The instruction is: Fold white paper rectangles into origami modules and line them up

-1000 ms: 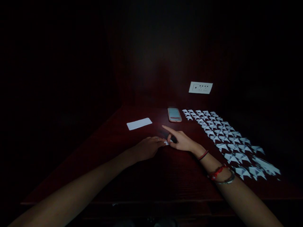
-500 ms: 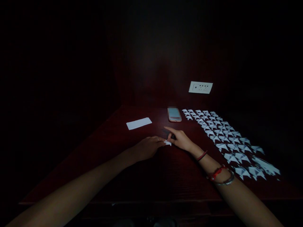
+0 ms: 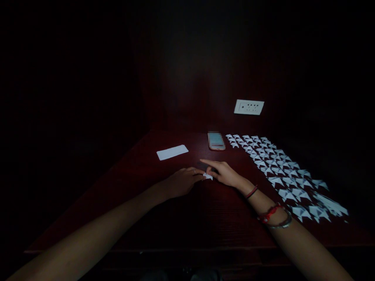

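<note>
A small folded white paper piece [image 3: 208, 176] lies at the middle of the dark red table [image 3: 222, 218], partly covered by fingers. My left hand [image 3: 184, 182], with a ring on one finger, has its fingertips closed on the left side of the paper piece. My right hand [image 3: 224, 173] touches it from the right with thumb and curled fingers, while the index finger stretches out to the left above it. Bracelets circle the right wrist and forearm. How tightly the fingers press is too dark to tell.
Many folded white paper figures [image 3: 290, 180] stand in rows on the right, beside a bundle of paper strips [image 3: 331, 203]. A stack of white paper strips [image 3: 172, 152] lies at the back left. A phone [image 3: 216, 141] rests near the wall, below a socket [image 3: 249, 107].
My right index finger has shifted slightly left and lower over the folded paper piece. The left hand has barely moved, and the paper piece stays in place.
</note>
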Motion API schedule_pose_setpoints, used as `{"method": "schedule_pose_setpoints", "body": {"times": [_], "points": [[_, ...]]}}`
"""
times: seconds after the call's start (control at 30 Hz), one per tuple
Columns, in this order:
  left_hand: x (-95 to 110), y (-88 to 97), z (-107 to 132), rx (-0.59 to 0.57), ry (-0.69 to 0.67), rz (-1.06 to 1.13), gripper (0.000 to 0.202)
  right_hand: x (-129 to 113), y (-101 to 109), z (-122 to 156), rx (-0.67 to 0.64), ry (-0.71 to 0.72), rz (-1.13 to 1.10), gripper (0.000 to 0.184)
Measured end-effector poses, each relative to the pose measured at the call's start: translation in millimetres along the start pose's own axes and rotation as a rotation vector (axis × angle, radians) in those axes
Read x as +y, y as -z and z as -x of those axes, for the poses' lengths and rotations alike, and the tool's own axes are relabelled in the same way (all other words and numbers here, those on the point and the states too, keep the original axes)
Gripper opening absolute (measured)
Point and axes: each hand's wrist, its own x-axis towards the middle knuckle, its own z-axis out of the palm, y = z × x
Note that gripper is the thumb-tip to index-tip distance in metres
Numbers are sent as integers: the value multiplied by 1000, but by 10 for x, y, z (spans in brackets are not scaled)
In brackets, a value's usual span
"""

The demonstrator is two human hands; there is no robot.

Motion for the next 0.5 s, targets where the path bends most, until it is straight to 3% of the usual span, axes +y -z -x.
{"method": "schedule_pose_setpoints", "body": {"times": [0.5], "points": [[-21,-43,-9,1,9,-50,44,-87,103,22,-97,33,246,59]]}}
